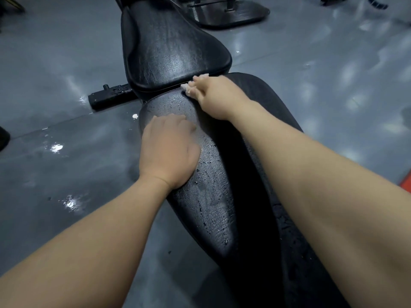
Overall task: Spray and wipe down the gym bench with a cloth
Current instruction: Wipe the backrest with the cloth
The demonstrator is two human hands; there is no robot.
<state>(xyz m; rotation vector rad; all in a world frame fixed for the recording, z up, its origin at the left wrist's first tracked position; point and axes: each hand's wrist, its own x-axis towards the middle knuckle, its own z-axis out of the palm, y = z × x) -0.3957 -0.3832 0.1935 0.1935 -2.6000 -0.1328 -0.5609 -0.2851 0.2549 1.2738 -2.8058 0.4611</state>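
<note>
- A glossy grey gym floor [66,63] spreads around the equipment and is spotted with wet patches. The dark base of another machine [231,14] stands at the far edge.
- The black padded vinyl gym bench [211,196] fills the middle. Its long axis runs straight away from the person, and the near pad meets a second, raised black pad [173,45] at a narrow seam.
- A black metal frame bar [111,96] juts out to the left below that seam.
- The right hand [213,96] reaches furthest, at the far end of the near pad. Its fingers are closed around a small pale crumpled cloth [184,86], which is pressed against the seam between the two pads.
- The left hand [169,147] lies palm down on the near pad's left shoulder, closer to the person. It holds nothing and appears to brace the body.
- Beads of spray [206,174] cover the near pad from the left hand back towards the person.
- The wet stretch lies behind the cloth, on the person's side, so the next stroke likely pulls back along the pad's length. The cloth is in the right hand alone, although the left hand is nearer the droplets.
</note>
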